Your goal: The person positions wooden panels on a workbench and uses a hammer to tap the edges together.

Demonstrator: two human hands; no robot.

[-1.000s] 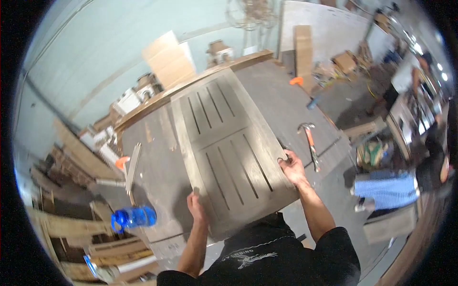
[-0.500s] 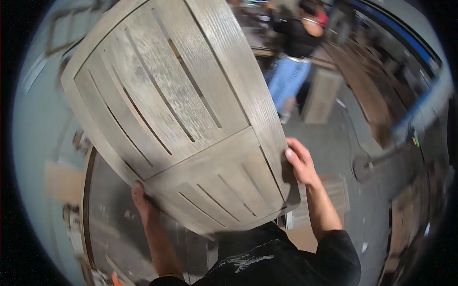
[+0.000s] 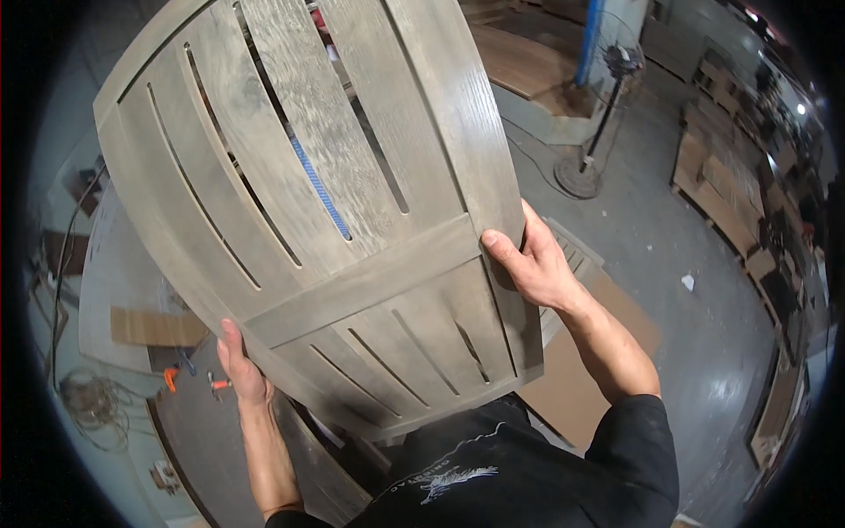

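A large grey-brown slatted wooden panel (image 3: pixel 370 282) fills the middle of the view, tilted, its near end close to my body. Narrow slots run between its slats, and one crosspiece divides them into two sections. My left hand (image 3: pixel 243 365) grips the panel's left edge, with the thumb showing along the rim and the other fingers hidden beneath. On the right edge, near the crosspiece, my right hand (image 3: pixel 532 262) is closed round the panel, its thumb on top. The panel is held up off any surface.
To the left is a dark worktable (image 3: pixel 202 431) with orange-handled tools (image 3: pixel 172 378) and a coil of cable (image 3: pixel 92 400) beyond. A pedestal fan (image 3: pixel 607 123) stands at the far right. Stacked wooden pieces (image 3: pixel 717 172) line the right side. A brown board (image 3: pixel 585 370) and slatted piece lie below my right arm.
My view has swung to the right, bringing the fan and stacked wood further in. The panel stays in both hands. The person in blue trousers is now mostly hidden behind the panel.
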